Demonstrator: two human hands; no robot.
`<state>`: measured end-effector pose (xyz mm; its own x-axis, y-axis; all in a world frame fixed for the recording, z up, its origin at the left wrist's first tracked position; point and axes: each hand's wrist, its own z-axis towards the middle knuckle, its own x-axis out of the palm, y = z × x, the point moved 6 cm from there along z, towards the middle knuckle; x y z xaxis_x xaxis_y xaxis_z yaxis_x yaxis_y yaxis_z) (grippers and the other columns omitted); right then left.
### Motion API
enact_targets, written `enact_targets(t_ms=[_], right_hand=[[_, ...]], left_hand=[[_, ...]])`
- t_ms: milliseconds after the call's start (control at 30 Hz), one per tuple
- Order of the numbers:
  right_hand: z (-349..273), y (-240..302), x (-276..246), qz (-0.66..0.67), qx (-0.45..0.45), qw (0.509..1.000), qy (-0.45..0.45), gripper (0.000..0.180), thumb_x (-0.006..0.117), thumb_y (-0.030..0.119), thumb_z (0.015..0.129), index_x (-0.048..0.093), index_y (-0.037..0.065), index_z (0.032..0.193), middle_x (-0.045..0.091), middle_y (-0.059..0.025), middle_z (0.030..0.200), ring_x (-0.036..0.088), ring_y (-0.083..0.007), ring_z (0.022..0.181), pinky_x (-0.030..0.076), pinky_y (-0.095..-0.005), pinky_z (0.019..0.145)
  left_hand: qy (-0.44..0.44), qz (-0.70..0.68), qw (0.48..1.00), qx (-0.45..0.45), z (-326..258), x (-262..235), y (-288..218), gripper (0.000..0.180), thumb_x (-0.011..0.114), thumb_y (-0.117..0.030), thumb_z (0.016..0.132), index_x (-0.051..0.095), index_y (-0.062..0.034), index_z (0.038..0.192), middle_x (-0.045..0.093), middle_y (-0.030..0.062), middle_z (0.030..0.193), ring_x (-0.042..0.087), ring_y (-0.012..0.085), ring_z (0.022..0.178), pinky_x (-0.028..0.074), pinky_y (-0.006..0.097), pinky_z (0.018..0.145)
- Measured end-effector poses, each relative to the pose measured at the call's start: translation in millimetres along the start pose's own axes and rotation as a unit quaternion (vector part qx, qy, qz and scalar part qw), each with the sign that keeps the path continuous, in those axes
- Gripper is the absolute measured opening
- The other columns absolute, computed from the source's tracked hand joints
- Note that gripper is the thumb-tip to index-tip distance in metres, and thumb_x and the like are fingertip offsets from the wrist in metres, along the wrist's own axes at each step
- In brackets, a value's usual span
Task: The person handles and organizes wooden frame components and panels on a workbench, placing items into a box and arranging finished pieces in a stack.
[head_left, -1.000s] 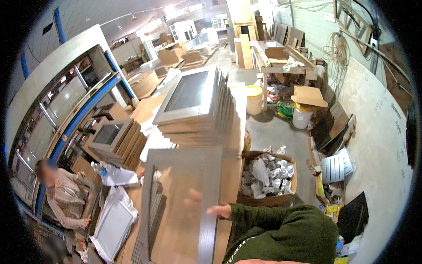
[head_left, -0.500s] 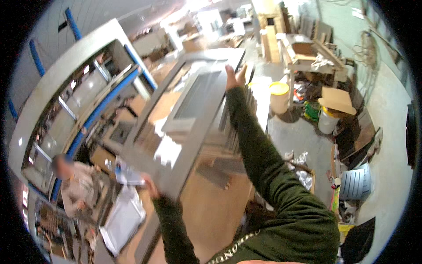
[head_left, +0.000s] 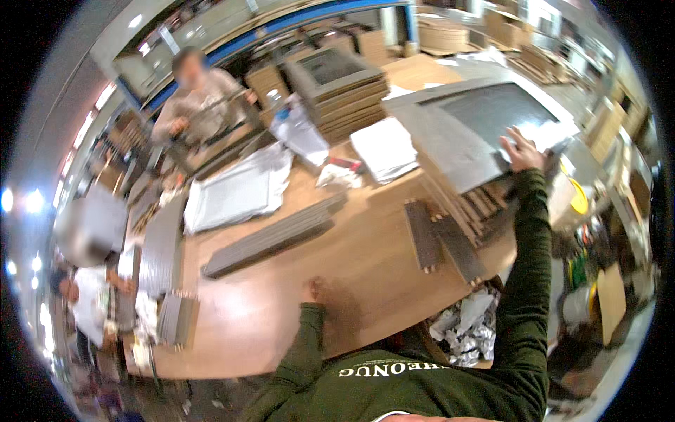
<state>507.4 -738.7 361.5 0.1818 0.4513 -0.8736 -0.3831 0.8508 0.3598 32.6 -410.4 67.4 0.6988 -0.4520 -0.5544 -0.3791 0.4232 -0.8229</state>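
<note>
My right hand [head_left: 524, 151] is stretched out at the right, fingers spread, at the near edge of a grey framed door panel [head_left: 450, 141] that lies on top of a stack. Whether the palm presses on it cannot be told. My left hand [head_left: 316, 290] is over the bare near part of the wooden table [head_left: 267, 309], smeared by motion, with no object visible in it. Beyond it lies a bundle of long grey strips [head_left: 274, 235]. Short dark grey rails [head_left: 423, 235] with pegged ends lie between my hands, beside the stack.
A sheet-wrapped panel [head_left: 239, 190], white sheets [head_left: 384, 149] and another stack of framed panels [head_left: 337, 81] stand farther back. Across the table a co-worker [head_left: 204, 98] holds a frame; another person [head_left: 88, 295] is at the left. A box of crumpled wrapping [head_left: 467, 323] sits by the near edge.
The framed panel I held up in both hands now lies on the stack. My left hand has let go and come back over the table. The view has swung left.
</note>
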Motion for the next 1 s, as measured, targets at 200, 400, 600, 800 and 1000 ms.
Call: enact_targets(t_ms=[200, 400, 600, 800, 1000], right_hand=[[-49.2, 26.5, -1.9, 0.114, -0.239, 0.865, -0.427, 0.036, 0.046, 0.026, 0.085, 0.046, 0.002, 0.113, 0.05, -0.0138, 0.109, 0.047, -0.0237, 0.102, 0.037, -0.0323, 0.085], [-236.5, 38.3, 116.6, 0.018, -0.083, 0.932, -0.353, 0.044, 0.047, 0.034, 0.083, 0.043, 0.005, 0.115, 0.045, -0.0196, 0.113, 0.043, -0.0302, 0.105, 0.035, -0.0456, 0.088], [-354.1, 61.8, 195.5, 0.092, 0.122, 0.974, -0.167, 0.043, 0.049, 0.035, 0.081, 0.045, 0.009, 0.114, 0.041, -0.015, 0.12, 0.041, -0.0305, 0.108, 0.034, -0.0445, 0.087], [-410.5, 97.0, 223.2, 0.215, 0.109, 0.959, -0.149, 0.037, 0.053, 0.028, 0.077, 0.05, 0.008, 0.109, 0.042, -0.0156, 0.119, 0.042, -0.0308, 0.107, 0.037, -0.0429, 0.085], [-466.0, 137.3, 166.7, 0.192, 0.06, 0.976, -0.082, 0.031, 0.058, 0.023, 0.074, 0.054, 0.007, 0.1, 0.045, -0.0167, 0.114, 0.047, -0.0311, 0.1, 0.042, -0.0404, 0.078]], left_hand=[[-0.112, 0.21, 0.967, 0.086, 47.1, -147.9, 7.7, 0.035, 0.058, -0.017, 0.071, 0.053, -0.0053, 0.104, 0.052, 0.0151, 0.1, 0.045, 0.0342, 0.099, 0.039, 0.041, 0.084], [-0.16, 0.408, 0.894, 0.095, 106.0, -183.9, 67.5, 0.027, 0.057, -0.019, 0.072, 0.057, -0.0073, 0.096, 0.052, 0.012, 0.102, 0.048, 0.0294, 0.095, 0.035, 0.044, 0.084], [-0.064, 0.27, 0.944, 0.176, 84.3, -193.7, 44.6, 0.039, 0.064, -0.04, 0.065, 0.06, -0.0093, 0.089, 0.055, 0.0124, 0.089, 0.051, 0.0303, 0.085, 0.035, 0.042, 0.079], [0.004, 0.348, 0.936, 0.046, 56.9, -189.5, 74.0, 0.074, 0.074, -0.047, 0.051, 0.048, -0.0139, 0.112, 0.044, 0.0112, 0.108, 0.042, 0.0288, 0.101, 0.034, 0.046, 0.084], [0.018, 0.393, 0.917, 0.069, 86.7, -216.5, 108.4, 0.069, 0.067, -0.052, 0.057, 0.047, -0.0145, 0.112, 0.045, 0.0119, 0.107, 0.042, 0.03, 0.099, 0.033, 0.046, 0.083]])
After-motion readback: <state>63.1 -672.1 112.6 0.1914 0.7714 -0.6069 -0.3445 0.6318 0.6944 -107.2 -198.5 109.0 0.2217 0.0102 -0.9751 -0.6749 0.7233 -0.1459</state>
